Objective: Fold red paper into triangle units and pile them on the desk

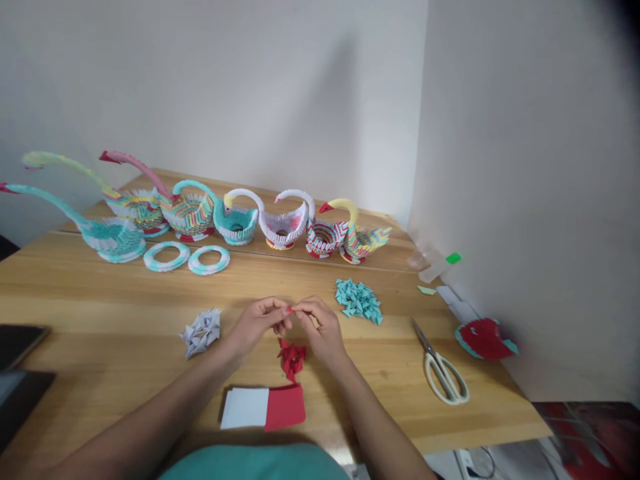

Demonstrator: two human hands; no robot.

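My left hand (257, 323) and my right hand (320, 330) meet above the middle of the wooden table (100, 333). Together their fingertips pinch a small red paper piece (290, 310). Right below them lies a little heap of folded red pieces (291, 358). Nearer to me sit a white paper stack (246, 408) and a red paper stack (285, 407), side by side. A pile of folded white pieces (201, 331) lies left of my left hand. A pile of folded teal pieces (359, 301) lies beyond my right hand.
Several folded-paper swans (235, 220) line the table's back, with two teal-white paper rings (167, 256) before them. White-handled scissors (443, 370) lie at the right, a red and teal paper bundle (484, 338) by the wall. Dark flat devices (17, 347) sit at the left edge.
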